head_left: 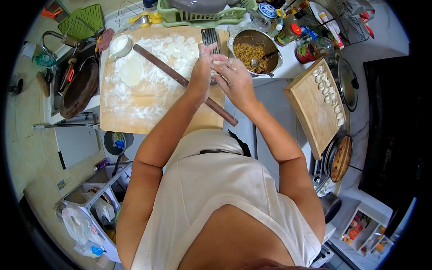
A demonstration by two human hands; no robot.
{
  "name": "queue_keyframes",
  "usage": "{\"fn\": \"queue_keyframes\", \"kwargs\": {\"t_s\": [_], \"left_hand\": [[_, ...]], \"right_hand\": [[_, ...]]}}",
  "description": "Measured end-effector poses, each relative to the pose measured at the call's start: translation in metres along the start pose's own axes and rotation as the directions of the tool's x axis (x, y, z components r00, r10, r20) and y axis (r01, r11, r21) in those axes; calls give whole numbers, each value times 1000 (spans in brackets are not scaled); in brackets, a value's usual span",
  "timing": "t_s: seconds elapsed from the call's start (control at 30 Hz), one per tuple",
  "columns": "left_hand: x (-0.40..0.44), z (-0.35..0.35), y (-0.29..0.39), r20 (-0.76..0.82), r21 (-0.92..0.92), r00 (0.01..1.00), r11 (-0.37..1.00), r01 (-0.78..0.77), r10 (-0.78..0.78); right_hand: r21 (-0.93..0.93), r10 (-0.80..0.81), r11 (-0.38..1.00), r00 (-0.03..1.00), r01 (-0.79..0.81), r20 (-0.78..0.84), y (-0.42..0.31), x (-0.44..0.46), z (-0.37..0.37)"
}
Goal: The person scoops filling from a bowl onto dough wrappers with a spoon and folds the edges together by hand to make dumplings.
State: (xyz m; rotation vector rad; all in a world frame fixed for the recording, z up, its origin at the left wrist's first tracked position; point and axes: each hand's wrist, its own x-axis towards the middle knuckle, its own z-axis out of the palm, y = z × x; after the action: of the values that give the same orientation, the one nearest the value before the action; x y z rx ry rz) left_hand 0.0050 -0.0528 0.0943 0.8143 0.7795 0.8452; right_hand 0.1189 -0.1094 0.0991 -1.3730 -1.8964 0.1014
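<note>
My left hand (203,67) is raised at the right side of the floured wooden board (117,114), its flour-dusted fingers stretched out. Close beside it, my right hand (234,78) has bent fingers near the left fingers; what lies between them is too small to make out. A dark rolling pin (157,63) lies diagonally across the board, passing below my left wrist. Flat dough rounds (180,47) and a larger dough sheet (131,72) rest in the flour. Behind my hands lies a slotted metal tool (209,38). The pot of filling (252,51) stands right of them.
A white flour bowl (120,45) sits at the board's back left corner. On the right, a wooden board (315,108) bears several dumplings (327,92). Jars (288,33) stand behind the pot, and a green rack (198,19) is at the back. The sink is at left.
</note>
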Motion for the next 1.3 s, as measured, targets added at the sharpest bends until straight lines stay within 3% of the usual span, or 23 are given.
{"fn": "queue_keyframes", "kwargs": {"t_s": [0.37,0.53,0.67,0.77,0.93,1.07,1.17,1.3], "left_hand": [[8,-25,-13,-1,66,986,983,169,-169],[13,-35,-15,-60,41,961,961,274,-271],[20,-51,-21,-6,-73,930,928,366,-367],[21,-55,-22,-23,-110,913,909,403,-407],[23,-65,-29,6,-161,913,900,404,-408],[19,-95,-45,-177,-125,901,917,378,-396],[12,-144,-69,-325,-117,919,974,194,-222],[-8,-206,-76,-493,-234,835,961,145,-246]], "right_hand": [[1,-141,990,990,141,17,8,2,21],[-13,-29,999,996,30,87,17,0,35],[0,33,999,993,-33,112,13,0,40],[129,203,968,973,-216,107,14,2,46],[17,131,990,973,-137,190,16,2,59],[-29,213,977,955,-211,208,32,2,91],[-59,274,962,947,-268,166,53,8,123],[-23,211,977,962,-210,173,56,23,159]]}}
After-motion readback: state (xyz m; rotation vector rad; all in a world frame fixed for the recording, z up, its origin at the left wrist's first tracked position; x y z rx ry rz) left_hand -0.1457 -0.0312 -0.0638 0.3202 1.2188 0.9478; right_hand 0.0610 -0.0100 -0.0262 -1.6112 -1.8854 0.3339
